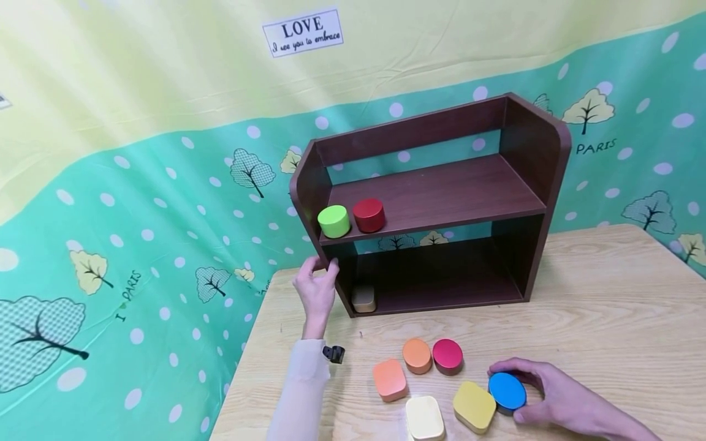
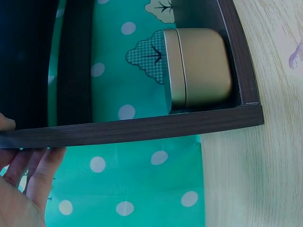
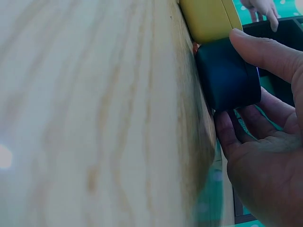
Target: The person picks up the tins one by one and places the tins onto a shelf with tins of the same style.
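My right hand [image 1: 559, 395] holds a round blue tin [image 1: 507, 391] on the table, thumb on one side and fingers on the other. A square yellow tin [image 1: 474, 407] stands against it. At the left side panel of a dark brown two-tier shelf [image 1: 436, 190], my left hand [image 1: 317, 297] grips the panel; the left wrist view shows the thumb inside and the fingers [image 2: 42, 177] outside. In the lower left corner of the shelf sits a square gold tin [image 2: 203, 68]. A round green tin [image 1: 334, 222] and a round dark red tin [image 1: 369, 215] stand on the upper tier.
On the wooden table [image 1: 607, 294], before the shelf, stand a round orange tin [image 1: 417, 356], a round crimson tin [image 1: 448, 356], a square coral tin [image 1: 390, 380] and a square cream tin [image 1: 425, 418]. A patterned cloth [image 1: 182, 184] hangs behind and to the left.
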The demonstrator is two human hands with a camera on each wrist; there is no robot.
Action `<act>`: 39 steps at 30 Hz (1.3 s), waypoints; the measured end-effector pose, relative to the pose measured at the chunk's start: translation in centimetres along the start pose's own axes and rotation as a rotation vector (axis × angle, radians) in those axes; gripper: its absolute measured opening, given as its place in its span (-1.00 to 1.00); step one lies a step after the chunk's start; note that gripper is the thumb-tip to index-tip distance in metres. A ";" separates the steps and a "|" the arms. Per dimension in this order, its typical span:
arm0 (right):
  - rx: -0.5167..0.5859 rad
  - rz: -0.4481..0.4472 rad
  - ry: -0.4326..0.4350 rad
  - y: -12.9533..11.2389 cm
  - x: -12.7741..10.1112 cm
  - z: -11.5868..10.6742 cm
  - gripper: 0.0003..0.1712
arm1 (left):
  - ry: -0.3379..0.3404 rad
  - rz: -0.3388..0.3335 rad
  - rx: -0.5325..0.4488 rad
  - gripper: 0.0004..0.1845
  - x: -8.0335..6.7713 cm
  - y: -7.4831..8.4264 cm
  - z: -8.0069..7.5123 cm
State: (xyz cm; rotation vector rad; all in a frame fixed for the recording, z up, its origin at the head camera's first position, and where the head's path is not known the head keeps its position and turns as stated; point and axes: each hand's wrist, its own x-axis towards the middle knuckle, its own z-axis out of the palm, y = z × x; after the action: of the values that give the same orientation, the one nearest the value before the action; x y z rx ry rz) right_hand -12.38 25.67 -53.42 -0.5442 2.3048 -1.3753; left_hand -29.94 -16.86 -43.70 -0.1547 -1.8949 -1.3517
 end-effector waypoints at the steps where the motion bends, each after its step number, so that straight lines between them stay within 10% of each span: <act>1: -0.001 -0.001 0.002 0.0 0.0 0.0 -0.24 | -0.002 -0.002 0.002 -0.96 0.0 0.0 0.0; 39: 0.001 0.011 0.035 0.1 0.1 0.2 -0.28 | -0.001 0.006 0.004 -0.94 0.0 -0.1 -0.1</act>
State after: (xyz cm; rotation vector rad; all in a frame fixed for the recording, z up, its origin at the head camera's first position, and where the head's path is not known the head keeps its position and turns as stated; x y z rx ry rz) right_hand -12.37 25.48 -53.63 -0.5107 2.3308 -1.3918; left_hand -30.00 -16.96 -43.75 -0.1592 -1.8960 -1.3440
